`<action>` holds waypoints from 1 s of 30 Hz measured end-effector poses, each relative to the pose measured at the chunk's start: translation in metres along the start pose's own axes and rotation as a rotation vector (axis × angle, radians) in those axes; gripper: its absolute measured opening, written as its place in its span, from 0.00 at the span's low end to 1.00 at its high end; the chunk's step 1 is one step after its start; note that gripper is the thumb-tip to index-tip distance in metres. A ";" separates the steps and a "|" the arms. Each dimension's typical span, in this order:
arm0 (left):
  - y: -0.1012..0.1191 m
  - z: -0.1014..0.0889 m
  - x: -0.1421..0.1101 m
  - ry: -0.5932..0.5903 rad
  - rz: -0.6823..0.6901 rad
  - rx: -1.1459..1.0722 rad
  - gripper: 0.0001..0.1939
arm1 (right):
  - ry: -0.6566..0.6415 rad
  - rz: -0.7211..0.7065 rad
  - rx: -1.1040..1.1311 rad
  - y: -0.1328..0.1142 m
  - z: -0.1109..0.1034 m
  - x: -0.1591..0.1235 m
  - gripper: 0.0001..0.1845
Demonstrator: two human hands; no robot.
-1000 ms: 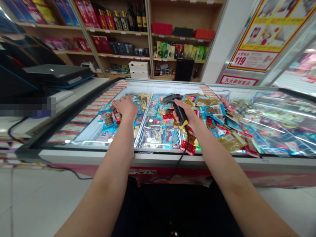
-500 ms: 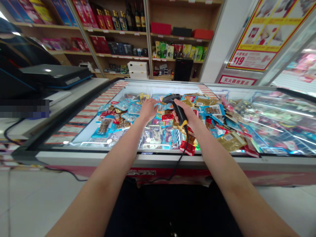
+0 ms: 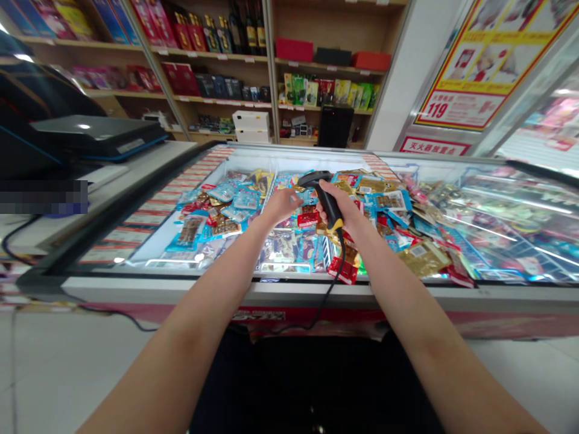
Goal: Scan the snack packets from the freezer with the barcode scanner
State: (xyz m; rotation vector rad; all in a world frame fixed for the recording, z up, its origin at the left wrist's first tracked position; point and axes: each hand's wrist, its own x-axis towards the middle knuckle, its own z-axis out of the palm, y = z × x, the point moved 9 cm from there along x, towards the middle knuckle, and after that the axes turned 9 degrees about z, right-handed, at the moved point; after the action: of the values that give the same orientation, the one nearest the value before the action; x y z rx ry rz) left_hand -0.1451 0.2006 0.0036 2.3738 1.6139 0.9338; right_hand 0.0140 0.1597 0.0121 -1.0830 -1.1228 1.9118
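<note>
A black barcode scanner (image 3: 329,204) with a yellow base is gripped in my right hand (image 3: 346,205). Its head points left, and a cable hangs from the handle over the freezer's front edge. My left hand (image 3: 281,206) is just left of the scanner head, its fingers curled and largely hidden from me. At its fingertips is a blue snack packet (image 3: 308,196); whether the fingers pinch it I cannot make out. A red packet (image 3: 308,218) lies under the scanner. Blue packets (image 3: 246,199) are heaped to the left, gold ones (image 3: 423,258) to the right.
Packets lie on the glass-topped chest freezer (image 3: 181,283). A counter (image 3: 136,187) at the left carries a dark flat device (image 3: 99,134). Shelves (image 3: 217,102) with bottles and boxes stand behind. A red and yellow poster (image 3: 491,72) hangs at the right.
My left hand has shifted slightly right and down, closer to the scanner, and its fingers have curled in. My right hand and the scanner have stayed nearly still.
</note>
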 end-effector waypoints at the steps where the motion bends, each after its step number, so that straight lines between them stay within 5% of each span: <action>1: -0.002 0.000 -0.001 0.000 -0.018 0.007 0.11 | 0.001 0.000 0.002 0.000 0.000 0.000 0.21; 7: -0.003 0.003 0.000 -0.020 -0.033 0.037 0.29 | -0.005 0.001 0.000 0.000 0.000 0.000 0.21; 15: 0.001 0.009 0.004 -0.068 0.008 0.052 0.31 | 0.005 0.001 0.002 0.000 -0.001 -0.002 0.21; 18: -0.015 -0.001 0.006 0.019 -0.089 -0.045 0.29 | 0.004 0.010 0.004 0.000 0.000 -0.003 0.20; 24: -0.055 -0.028 -0.006 0.308 -0.363 -0.314 0.08 | 0.013 0.027 0.003 0.000 0.002 -0.006 0.21; 30: -0.057 -0.031 -0.016 0.468 -0.491 -0.632 0.09 | 0.007 0.006 -0.012 0.000 0.003 -0.003 0.21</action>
State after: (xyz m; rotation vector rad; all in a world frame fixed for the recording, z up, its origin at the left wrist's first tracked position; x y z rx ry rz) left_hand -0.2116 0.2038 -0.0028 1.3287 1.5894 1.6408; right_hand 0.0128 0.1560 0.0137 -1.1002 -1.1294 1.9070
